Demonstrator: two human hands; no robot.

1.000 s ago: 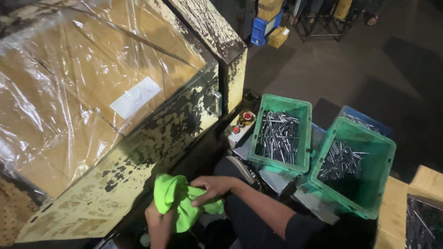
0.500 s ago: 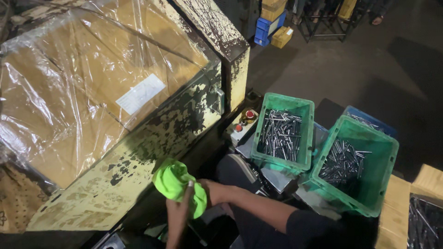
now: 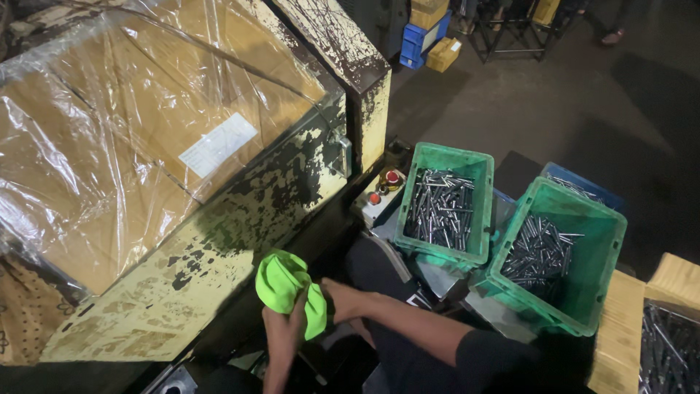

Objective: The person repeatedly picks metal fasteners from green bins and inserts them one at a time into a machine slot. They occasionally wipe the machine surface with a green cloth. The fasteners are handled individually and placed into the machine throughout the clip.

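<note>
A neon green piece of fabric (image 3: 281, 281), a cloth or a glove, is bunched low in the head view, in front of a worn yellow machine panel (image 3: 219, 248). My left hand (image 3: 286, 327) comes up from below and grips the fabric's lower edge. My right hand (image 3: 337, 298) reaches in from the right on a bare forearm with a black sleeve and pinches the fabric's right side. The fingers of both hands are partly hidden in the fabric.
Two green crates (image 3: 445, 155) (image 3: 583, 201) of metal pins stand to the right, with a blue crate (image 3: 583, 182) behind. A small control box with red buttons (image 3: 379, 198) sits by the machine. Film-wrapped cardboard boxes (image 3: 131, 131) lie on top, and wooden boxes (image 3: 678, 277) stand at far right.
The green fabric has risen from low and spread out to bunched higher by the panel. My hands have drawn closer together on it.
</note>
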